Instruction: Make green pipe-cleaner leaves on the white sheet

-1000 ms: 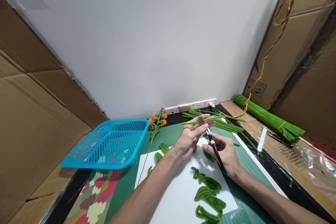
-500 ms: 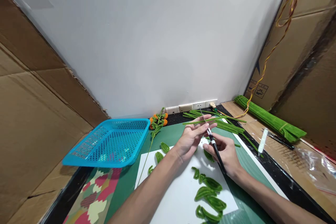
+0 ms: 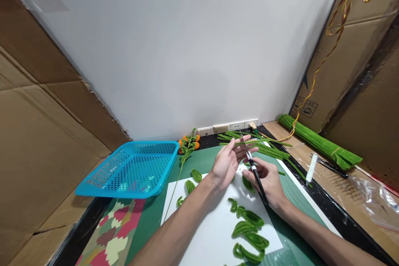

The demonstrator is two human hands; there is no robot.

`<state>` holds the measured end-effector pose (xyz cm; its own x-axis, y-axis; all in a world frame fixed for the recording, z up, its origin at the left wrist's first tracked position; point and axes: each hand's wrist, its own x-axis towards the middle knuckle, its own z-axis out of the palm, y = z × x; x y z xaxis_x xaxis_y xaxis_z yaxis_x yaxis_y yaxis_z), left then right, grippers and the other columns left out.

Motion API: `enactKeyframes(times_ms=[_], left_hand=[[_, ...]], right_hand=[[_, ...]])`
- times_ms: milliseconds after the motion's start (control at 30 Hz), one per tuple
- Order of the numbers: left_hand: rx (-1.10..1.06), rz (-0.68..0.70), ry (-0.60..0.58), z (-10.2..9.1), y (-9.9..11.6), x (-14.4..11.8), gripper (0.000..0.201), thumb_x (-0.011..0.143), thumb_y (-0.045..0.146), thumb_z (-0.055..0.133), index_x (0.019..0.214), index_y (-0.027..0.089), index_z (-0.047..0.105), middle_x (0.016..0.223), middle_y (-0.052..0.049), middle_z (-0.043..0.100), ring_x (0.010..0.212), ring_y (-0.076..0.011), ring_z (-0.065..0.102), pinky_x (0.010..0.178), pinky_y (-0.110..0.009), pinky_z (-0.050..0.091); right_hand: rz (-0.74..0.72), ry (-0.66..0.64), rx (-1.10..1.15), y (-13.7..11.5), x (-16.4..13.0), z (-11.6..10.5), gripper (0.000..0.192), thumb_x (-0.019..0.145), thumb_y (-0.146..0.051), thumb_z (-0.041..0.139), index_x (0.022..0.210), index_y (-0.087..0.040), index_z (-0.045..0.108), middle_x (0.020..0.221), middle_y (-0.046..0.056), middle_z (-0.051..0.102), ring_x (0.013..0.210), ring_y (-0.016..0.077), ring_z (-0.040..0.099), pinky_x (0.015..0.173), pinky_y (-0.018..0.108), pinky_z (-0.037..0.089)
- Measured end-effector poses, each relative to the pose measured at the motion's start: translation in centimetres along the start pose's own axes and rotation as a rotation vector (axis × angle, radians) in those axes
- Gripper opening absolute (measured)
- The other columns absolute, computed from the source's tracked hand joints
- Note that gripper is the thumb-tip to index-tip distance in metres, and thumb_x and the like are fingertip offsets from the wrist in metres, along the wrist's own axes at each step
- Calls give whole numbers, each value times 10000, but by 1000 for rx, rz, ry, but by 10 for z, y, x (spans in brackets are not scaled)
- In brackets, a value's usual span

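Note:
My right hand [image 3: 270, 183] is closed on black-handled scissors [image 3: 257, 181], whose thin blades point up and away. My left hand [image 3: 226, 166] is turned palm up beside the blades, thumb raised and fingers stretched out. A green pipe cleaner [image 3: 225, 144] runs across the left fingers, near the blades; whether the fingers grip it is hard to see. Beneath both hands lies a white sheet [image 3: 202, 232] bearing several green pipe-cleaner leaves [image 3: 245, 227]. More loose green pipe cleaners [image 3: 274, 151] lie just beyond the hands.
At left stands a blue perforated basket [image 3: 134, 193]. An orange flower with a long green stem [image 3: 187, 149] lies beside it. To the right are a thick bundle of green pipe cleaners [image 3: 321, 141], a white tube [image 3: 311, 169] and a black tool [image 3: 333, 168]. Cardboard walls flank the table.
My left thumb has lifted off the fingers, and the left hand has opened out. My right hand and the scissors have barely moved.

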<state>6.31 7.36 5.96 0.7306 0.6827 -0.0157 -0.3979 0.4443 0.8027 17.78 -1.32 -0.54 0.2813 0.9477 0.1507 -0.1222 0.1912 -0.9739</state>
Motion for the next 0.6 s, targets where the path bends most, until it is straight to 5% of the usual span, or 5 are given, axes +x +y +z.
enactKeyframes(times_ms=[600], left_hand=[[50,40,34,4,-3,-1,477,1017,498,609,1314,139,712,1261,-167,754,1156,-293,717,868,-333,531]], right_hand=[[11,-54,53,13,-1,0,547,805,-576,838,1104,-169,630,508,-101,455,418,91,358,412,218,319]])
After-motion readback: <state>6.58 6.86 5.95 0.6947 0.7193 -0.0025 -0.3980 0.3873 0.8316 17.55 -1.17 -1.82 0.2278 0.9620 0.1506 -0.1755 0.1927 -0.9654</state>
